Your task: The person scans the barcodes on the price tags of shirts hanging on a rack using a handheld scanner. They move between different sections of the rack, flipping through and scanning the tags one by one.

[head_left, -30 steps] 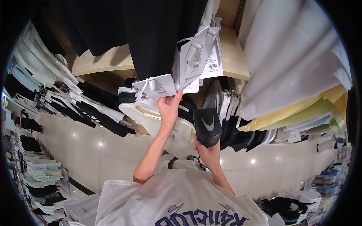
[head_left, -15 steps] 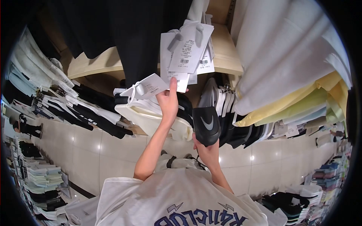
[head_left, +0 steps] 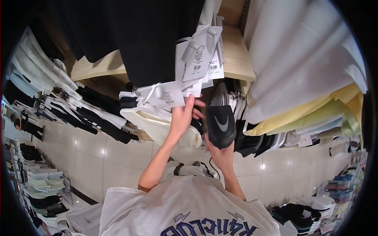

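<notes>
My left hand (head_left: 183, 118) is at the hanging price tags, its thumb tip at the lower edge of the tag bunch (head_left: 199, 59) and its fingers loosely apart to the right. Against the thumb's left side lies a separate white price tag (head_left: 169, 94), with a pale security tag and loop on it. Printed text and barcodes face me on several tags. My right hand (head_left: 222, 157) is closed around a black handheld device, apparently a barcode scanner (head_left: 221, 128), with a grey curved mark on top. Its underside and my gripping fingers are mostly hidden. A dark cord hangs beside my right wrist.
Black garments (head_left: 153, 39) hang above the tags beside a wooden shelf (head_left: 236, 59). White and yellow garments (head_left: 299, 112) hang at the right, a cream garment (head_left: 157, 122) below. Folded clothes (head_left: 43, 185) are stacked at lower left. A person (head_left: 29, 125) stands at far left.
My left hand has moved slightly right and down, and its fingers now show spread past the thumb. The tags have shifted right. The scanner has moved a little right and up.
</notes>
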`<control>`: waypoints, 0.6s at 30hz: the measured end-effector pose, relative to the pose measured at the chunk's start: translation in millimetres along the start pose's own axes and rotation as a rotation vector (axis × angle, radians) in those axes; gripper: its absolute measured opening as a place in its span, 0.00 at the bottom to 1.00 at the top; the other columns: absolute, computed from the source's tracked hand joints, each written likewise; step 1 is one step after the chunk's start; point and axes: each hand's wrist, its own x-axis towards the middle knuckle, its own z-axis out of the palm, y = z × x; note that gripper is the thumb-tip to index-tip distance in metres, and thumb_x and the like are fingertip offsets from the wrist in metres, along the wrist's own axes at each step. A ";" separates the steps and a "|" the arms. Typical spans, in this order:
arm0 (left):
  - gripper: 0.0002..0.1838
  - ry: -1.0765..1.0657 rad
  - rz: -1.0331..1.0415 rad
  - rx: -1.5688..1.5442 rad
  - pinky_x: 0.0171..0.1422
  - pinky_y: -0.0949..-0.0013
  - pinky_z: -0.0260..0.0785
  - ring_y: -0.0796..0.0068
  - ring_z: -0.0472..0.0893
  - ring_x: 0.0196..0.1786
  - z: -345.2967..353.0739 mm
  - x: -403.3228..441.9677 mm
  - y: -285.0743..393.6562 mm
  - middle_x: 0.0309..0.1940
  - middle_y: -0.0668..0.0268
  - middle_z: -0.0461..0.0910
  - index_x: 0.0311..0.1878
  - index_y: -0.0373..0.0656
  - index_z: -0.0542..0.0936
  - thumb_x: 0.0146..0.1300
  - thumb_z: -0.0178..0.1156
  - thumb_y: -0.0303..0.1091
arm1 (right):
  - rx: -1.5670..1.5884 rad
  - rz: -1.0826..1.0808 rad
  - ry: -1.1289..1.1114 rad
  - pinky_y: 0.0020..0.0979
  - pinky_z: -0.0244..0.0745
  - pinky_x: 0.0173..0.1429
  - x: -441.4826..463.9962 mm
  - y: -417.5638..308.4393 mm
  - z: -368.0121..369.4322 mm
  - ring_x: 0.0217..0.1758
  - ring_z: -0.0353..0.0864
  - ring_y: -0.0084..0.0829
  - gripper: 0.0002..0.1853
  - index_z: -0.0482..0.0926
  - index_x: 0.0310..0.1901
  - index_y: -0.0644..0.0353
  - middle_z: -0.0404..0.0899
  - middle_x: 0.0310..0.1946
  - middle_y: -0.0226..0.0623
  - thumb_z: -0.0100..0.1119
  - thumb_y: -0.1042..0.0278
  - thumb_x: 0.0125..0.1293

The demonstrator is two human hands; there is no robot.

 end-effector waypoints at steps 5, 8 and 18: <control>0.44 -0.330 -0.266 0.009 0.31 0.75 0.70 0.74 0.79 0.23 -12.1 -23.4 -6.9 0.26 0.61 0.81 0.44 0.33 0.82 0.77 0.24 0.64 | 0.049 0.035 0.038 0.24 0.71 0.29 -2.3 -12.9 -3.4 0.24 0.74 0.19 0.07 0.78 0.43 0.68 0.79 0.28 0.29 0.64 0.79 0.65; 0.40 -0.401 -0.183 -0.143 0.28 0.74 0.65 0.75 0.75 0.19 -4.0 -32.1 18.6 0.23 0.62 0.78 0.52 0.35 0.79 0.78 0.27 0.62 | 0.064 0.071 0.117 0.25 0.72 0.29 -7.5 -12.9 -6.0 0.25 0.75 0.20 0.08 0.77 0.45 0.67 0.78 0.28 0.31 0.63 0.79 0.66; 0.33 -0.121 0.170 -0.187 0.21 0.78 0.62 0.78 0.76 0.20 20.2 -17.6 54.1 0.27 0.62 0.80 0.80 0.47 0.45 0.79 0.46 0.38 | 0.127 0.125 0.125 0.24 0.71 0.30 -4.2 -8.3 -19.2 0.25 0.75 0.18 0.08 0.79 0.42 0.66 0.80 0.28 0.29 0.68 0.76 0.63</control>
